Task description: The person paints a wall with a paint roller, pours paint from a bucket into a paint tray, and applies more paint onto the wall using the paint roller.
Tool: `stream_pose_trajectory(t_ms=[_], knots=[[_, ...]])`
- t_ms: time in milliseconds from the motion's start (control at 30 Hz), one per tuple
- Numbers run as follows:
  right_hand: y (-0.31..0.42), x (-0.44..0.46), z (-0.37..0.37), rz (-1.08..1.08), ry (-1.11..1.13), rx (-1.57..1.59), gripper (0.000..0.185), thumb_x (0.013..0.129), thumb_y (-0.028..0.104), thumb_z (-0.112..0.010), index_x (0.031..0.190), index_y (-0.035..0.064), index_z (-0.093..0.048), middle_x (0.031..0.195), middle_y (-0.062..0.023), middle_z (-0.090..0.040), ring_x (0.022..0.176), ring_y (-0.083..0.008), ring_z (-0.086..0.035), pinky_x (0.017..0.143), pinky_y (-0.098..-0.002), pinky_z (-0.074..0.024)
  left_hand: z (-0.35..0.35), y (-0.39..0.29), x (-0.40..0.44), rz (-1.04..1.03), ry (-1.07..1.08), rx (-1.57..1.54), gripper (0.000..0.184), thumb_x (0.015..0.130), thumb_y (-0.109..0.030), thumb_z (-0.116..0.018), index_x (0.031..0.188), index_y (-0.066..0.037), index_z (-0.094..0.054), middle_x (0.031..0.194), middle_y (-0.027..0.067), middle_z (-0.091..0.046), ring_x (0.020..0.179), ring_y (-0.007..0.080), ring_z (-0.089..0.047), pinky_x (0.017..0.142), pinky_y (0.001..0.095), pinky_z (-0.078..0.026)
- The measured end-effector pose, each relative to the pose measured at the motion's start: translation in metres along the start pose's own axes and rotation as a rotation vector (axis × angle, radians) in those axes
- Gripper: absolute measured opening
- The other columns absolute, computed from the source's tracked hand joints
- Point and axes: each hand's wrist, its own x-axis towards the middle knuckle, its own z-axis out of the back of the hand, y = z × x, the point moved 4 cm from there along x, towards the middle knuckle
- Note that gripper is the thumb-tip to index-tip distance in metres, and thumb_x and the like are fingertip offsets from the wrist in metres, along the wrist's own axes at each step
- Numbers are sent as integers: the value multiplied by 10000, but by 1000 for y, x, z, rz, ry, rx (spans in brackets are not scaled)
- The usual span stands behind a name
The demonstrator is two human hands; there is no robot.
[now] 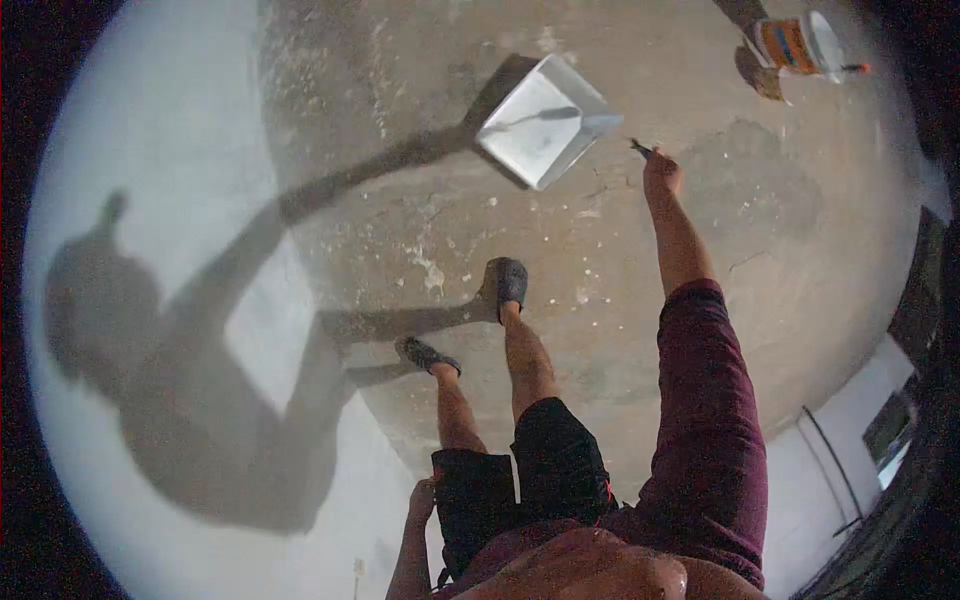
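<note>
while the right arm reaches forward over the stained floor, the right hand grasps a small dark tool, its tip pointing at the white tray just beside it, with a gap between them. the left hand rests by the leg of the black shorts; whether it is clenched on anything, i cannot tell. as for progress, the tool is in hand but not touching the tray, and the pale specks and dark patch on the floor give no sure sign of what is finished or what is left; i would not judge it further. the tray lies on the floor, ahead of the dark shoes. farther off, a white bucket bears an orange and blue label, its lettering too small to read; no other writing or brand shows.
</note>
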Motion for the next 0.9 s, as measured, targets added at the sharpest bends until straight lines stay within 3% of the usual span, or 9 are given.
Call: stream_pose_trajectory(t_ms=[67,467,500,567,600,667,800,833,900], knots=[[-40,-15,27,-121,29,187,339,943,316,-440,985,26,-612,983,-213,-658,903,-354,-659,730,-427,-525,20,-17,-1,232,7,-268,499,974,-442,-388,1060,8,-587,939,194,-601,896,326,-598,770,413,-487],[-265,-260,51,-67,287,351,355,868,284,-559,1034,-25,-615,973,-242,-647,892,-399,-627,728,-464,-481,94,-282,25,-117,-17,-309,494,964,-434,-470,1128,27,-543,1061,167,-629,838,252,-642,705,361,-531],[-274,-297,74,-354,443,311,376,838,269,-571,1071,-23,-612,1008,-249,-646,919,-396,-630,757,-470,-491,99,-297,22,-50,8,-216,482,966,-419,-472,1123,31,-542,1057,169,-626,806,247,-648,680,362,-539],[-301,-370,103,-361,553,278,366,813,276,-580,978,-43,-648,961,-266,-652,921,-384,-647,777,-489,-507,116,-330,28,-320,142,-476,490,950,-438,-497,1113,21,-552,975,148,-634,721,210,-646,593,339,-518],[-315,-395,107,-361,573,280,312,809,266,-587,905,-23,-657,875,-237,-659,816,-356,-656,682,-477,-507,130,-351,32,-440,67,-33,493,934,-440,-523,1105,20,-558,939,139,-627,726,229,-643,637,365,-511],[-361,-428,82,-382,615,337,237,805,255,-598,786,24,-645,719,-165,-631,627,-291,-619,523,-438,-461,146,-407,38,-246,-41,-112,452,936,-399,-530,1062,33,-570,914,142,-605,784,277,-629,717,414,-492],[-426,-450,82,-605,569,873,234,808,269,-613,652,109,-545,534,-27,-473,416,-182,-437,384,-347,-298,166,-537,64,-904,-254,866,369,981,-251,-417,1215,21,-504,1242,227,-542,1147,341,-506,916,473,-415],[-427,-451,105,-772,450,1299,280,813,285,-621,613,143,-487,488,24,-385,374,-148,-347,371,-310,-228,172,-609,23,-423,36,482,419,991,-201,-350,1365,-17,-396,1447,223,-347,1320,377,-334,1067,483,-288],[-438,-424,139,-703,585,807,335,824,317,-625,603,150,-437,488,30,-358,364,-142,-329,363,-321,-216,178,-658,79,-525,-2,793,577,908,-190,-478,1442,-71,-297,1455,211,-332,1355,401,-266,1108,485,-224]])
